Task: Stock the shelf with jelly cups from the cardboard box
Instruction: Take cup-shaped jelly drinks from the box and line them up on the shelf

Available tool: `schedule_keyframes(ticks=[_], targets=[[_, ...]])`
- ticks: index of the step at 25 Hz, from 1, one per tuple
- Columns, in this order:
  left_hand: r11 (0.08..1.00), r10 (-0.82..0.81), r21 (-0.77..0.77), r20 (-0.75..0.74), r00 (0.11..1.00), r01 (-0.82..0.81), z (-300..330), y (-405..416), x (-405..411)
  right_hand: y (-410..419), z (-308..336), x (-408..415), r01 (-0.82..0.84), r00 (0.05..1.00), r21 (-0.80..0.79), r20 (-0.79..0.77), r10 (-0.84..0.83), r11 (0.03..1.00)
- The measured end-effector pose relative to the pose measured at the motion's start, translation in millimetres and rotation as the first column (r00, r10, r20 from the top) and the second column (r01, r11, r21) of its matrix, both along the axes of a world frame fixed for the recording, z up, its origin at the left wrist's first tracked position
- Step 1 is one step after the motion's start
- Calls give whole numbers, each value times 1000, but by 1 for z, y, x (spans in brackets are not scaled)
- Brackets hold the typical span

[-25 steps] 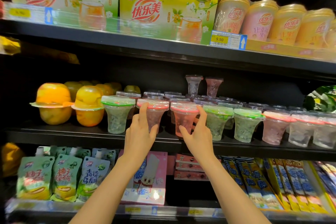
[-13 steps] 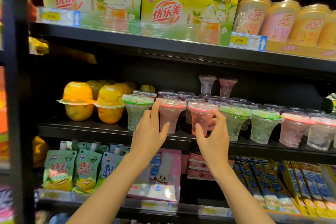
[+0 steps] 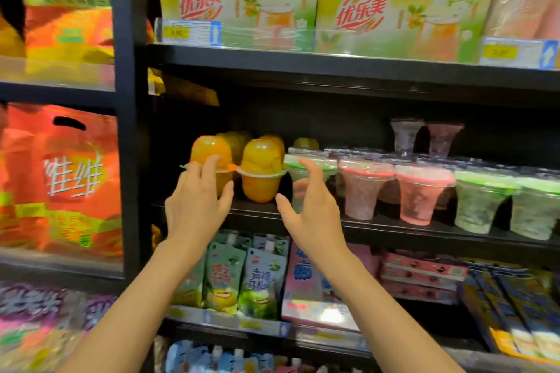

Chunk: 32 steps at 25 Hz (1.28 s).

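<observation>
Black shelf [image 3: 394,228]: both hands, left hand [image 3: 194,206] and right hand [image 3: 312,212], fingers spread wide and empty, flank yellow fruit cup [image 3: 262,172], probably to straighten it.

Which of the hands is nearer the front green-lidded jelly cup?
Right. The right hand is spread directly in front of the green-lidded jelly cup, partly covering it; the left hand is off to its left, by the orange fruit cup.

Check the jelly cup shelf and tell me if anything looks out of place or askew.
Two clear cups stand upside down on top of the back rows, above the neat upright front line of the shelf. Nothing looks spilled or damaged. Both hands, left hand and right hand, hold nothing.
</observation>
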<state>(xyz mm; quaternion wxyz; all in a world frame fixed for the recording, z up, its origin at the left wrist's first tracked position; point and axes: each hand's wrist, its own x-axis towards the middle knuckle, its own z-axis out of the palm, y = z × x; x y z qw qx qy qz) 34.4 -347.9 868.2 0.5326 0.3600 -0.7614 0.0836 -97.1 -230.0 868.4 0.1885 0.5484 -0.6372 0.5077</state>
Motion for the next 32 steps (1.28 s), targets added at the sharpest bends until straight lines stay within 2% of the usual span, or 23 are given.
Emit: schedule_keyframes(ticks=[3, 8, 14, 21, 32], targets=[[993, 19, 112, -3, 1000, -18, -5, -26, 15, -26, 0, 17, 33, 999, 100, 34, -37, 994], [977, -62, 206, 25, 998, 56, -9, -55, 10, -55, 3, 24, 222, 974, 228, -7, -227, 948], [941, -167, 278, -114, 979, 192, -6, -68, -6, -81, 4, 21, 320, 935, 334, 39, -353, 887], [927, -220, 276, -156, 963, 256, -6, -75, -6, -93, 3, 14, 326, 930, 262, 84, -358, 908], [906, -313, 234, -193, 930, 354, -7, -70, 15, -77, -3, 19, 279, 956, 167, 50, -290, 946]])
